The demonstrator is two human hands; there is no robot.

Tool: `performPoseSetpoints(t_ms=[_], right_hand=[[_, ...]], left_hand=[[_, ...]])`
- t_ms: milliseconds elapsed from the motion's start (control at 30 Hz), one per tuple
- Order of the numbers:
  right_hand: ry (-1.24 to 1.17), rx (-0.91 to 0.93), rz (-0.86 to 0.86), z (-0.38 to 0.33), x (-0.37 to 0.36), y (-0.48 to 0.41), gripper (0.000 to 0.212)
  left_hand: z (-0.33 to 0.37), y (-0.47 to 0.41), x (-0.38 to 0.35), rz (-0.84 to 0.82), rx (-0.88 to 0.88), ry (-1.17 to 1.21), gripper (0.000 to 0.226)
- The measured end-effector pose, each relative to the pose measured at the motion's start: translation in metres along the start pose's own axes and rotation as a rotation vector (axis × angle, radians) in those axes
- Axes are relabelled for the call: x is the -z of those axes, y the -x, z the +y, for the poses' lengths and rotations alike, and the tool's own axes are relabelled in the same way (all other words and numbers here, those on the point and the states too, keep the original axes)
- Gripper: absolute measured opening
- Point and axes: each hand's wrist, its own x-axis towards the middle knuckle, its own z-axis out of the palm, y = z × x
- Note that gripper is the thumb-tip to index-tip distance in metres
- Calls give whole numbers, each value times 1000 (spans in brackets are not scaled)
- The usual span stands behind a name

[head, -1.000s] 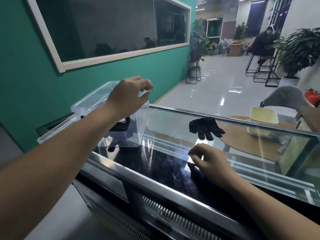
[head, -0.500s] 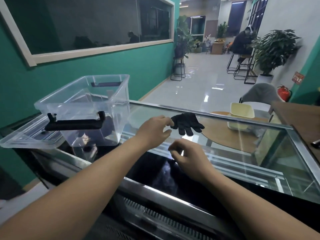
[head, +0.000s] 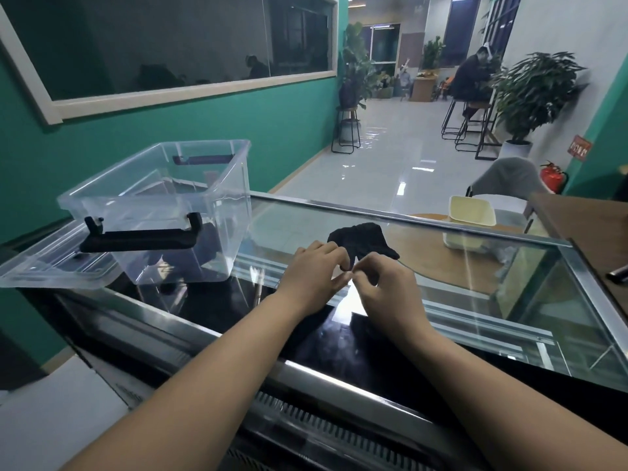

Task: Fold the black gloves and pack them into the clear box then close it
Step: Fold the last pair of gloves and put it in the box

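The black gloves [head: 365, 239] lie bunched on the glass top [head: 475, 287] of a display counter, at its middle. My left hand [head: 314, 271] and my right hand [head: 384, 287] meet at the gloves' near edge, and each pinches glove fingertips between thumb and fingers. The clear box [head: 163, 212] stands open at the left of the counter, with a black handle [head: 139, 237] on its near side. Its clear lid [head: 44, 263] lies flat beside it at the far left.
Under the glass, on a round wooden table, stands a cream tub [head: 470, 215]. A dark wooden surface [head: 591, 232] borders the counter on the right. Beyond are a tiled floor, potted plants, stools and a seated person [head: 470, 76].
My left hand let go of the box rim and moved right to the gloves. My right hand moved forward to them too. Both now pinch the gloves. The view has swung left.
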Motion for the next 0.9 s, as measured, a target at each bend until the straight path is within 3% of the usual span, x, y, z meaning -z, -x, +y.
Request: performPoseSetpoints(t_ms=[200, 300, 400, 467, 533, 633, 733, 900], right_hand=[[53, -2, -43, 2, 1, 0, 6], [81, 17, -93, 3, -2, 0, 1], [90, 6, -119, 3, -1, 0, 12], [101, 4, -148, 2, -1, 0, 18], [121, 29, -168, 2, -3, 1, 20], [163, 58, -192, 2, -5, 2, 17], [161, 62, -174, 3, -4, 1, 10], [154, 76, -120, 7, -5, 1, 15]], left_hand=[[1, 21, 0, 132, -53, 48, 8], [5, 34, 4, 115, -14, 102, 22], [10, 45, 11, 58, 38, 224, 30], [12, 48, 16, 102, 51, 319, 24], [8, 45, 18, 230, 139, 385, 13], [-6, 38, 19, 394, 409, 389, 8], [-14, 33, 13, 294, 576, 349, 13], [-10, 33, 14, 178, 638, 377, 7]])
